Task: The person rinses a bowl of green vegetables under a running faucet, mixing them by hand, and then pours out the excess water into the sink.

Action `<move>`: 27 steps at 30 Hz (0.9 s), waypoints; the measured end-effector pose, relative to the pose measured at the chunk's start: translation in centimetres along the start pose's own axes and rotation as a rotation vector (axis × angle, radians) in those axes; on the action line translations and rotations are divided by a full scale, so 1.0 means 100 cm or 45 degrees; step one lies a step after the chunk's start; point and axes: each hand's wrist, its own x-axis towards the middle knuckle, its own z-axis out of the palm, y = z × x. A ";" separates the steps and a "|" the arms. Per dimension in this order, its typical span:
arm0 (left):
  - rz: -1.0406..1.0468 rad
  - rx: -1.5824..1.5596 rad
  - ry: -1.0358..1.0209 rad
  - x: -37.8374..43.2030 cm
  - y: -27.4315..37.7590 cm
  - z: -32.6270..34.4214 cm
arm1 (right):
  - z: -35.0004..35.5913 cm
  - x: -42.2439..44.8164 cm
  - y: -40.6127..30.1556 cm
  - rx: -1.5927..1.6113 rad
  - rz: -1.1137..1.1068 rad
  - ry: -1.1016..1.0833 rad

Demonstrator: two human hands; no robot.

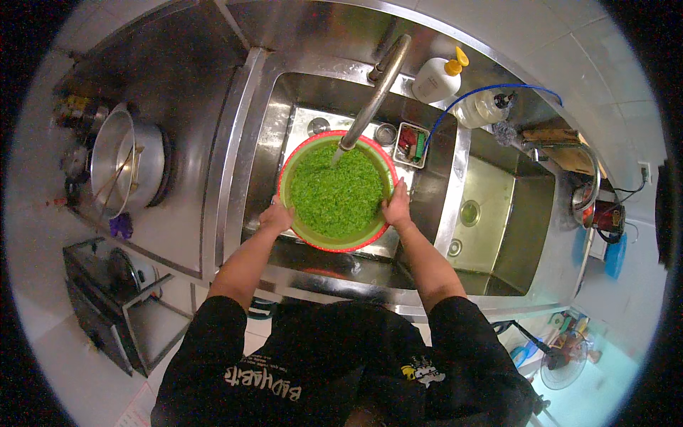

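A round basin, green inside with a red rim [349,249], stands in the left bowl of a stainless steel sink [325,267]. Chopped green vegetable pieces [336,197] fill much of it. Water runs from the metal faucet [373,99] into the basin. My left hand [277,215] grips the basin's left rim, and my right hand [397,205] grips its right rim; some fingers of both are hidden against the basin wall.
Right of the basin, a small white basket [411,145] holds a green sponge and red items. Behind the sink stand a white pump bottle [436,80] and a clear bottle [483,108]. A second sink bowl [488,213] lies to the right. A large metal pot [147,165] stands far left.
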 end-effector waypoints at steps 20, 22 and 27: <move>0.933 -0.147 0.641 -0.142 -0.042 0.007 | -0.079 -0.207 -0.003 -0.065 -0.271 0.057; 0.907 -0.119 0.618 -0.154 -0.032 -0.001 | -0.085 -0.212 -0.009 -0.086 -0.156 -0.013; 0.914 -0.169 0.606 -0.151 -0.038 0.000 | -0.104 -0.220 -0.026 -0.162 -0.100 -0.185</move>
